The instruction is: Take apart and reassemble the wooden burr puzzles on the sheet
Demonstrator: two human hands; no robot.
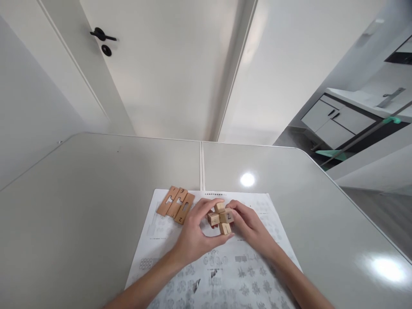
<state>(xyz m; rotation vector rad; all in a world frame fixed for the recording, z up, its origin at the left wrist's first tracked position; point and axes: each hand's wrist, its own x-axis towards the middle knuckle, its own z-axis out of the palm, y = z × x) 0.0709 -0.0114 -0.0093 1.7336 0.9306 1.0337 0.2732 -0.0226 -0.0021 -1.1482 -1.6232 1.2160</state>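
Note:
A small cluster of interlocked wooden puzzle blocks (pixel 220 218) is held above the printed sheet between my two hands. Numbers are written on the block ends; a "2" and a "1" can be read. My left hand (pixel 198 229) grips the cluster from the left, thumb at the lower block and index finger at the upper one. From the right, the fingers of my right hand (pixel 249 223) pinch the block marked "2". Left of my hands, flat wooden pieces with cut-out slots (pixel 176 205) lie side by side on the sheet, numbered too.
Under my hands is a large white instruction sheet (pixel 180 274) with small assembly drawings. It lies on a glossy grey table (pixel 80 214) with a seam down its middle. A white door (pixel 167 64) stands beyond the table, and a washbasin cabinet (pixel 337 116) is at the right.

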